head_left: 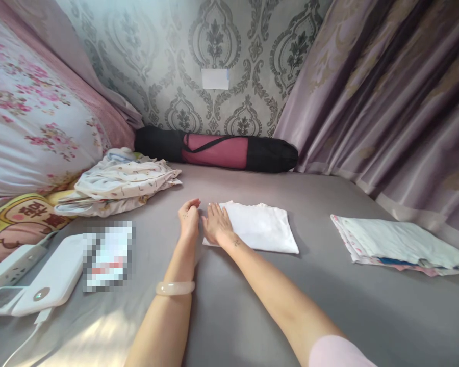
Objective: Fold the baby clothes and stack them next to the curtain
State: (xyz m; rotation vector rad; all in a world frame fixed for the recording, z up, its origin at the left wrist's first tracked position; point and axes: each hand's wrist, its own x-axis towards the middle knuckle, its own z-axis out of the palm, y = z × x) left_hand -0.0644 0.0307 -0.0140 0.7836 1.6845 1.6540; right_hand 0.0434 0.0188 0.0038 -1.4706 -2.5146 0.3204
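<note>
A folded white garment [262,227], perhaps a shirt, lies flat on the grey bed sheet in front of me. My right hand [217,223] rests palm down on its left part, fingers stretched out flat. Just left of the garment, my left hand [189,217] stands on its edge with the fingers curled inward. I see nothing in it, though its palm side is partly hidden. A small gap shows between the two hands. A pale bangle [175,289] circles my left forearm.
To the right lies a stack of folded clothes [401,242]; a looser clothes pile [126,181] sits at the left. Nearer left are a white power bank [57,272], a power strip [13,267] and a blurred packet [109,255]. A black-and-red long bag [216,151] lies along the wall.
</note>
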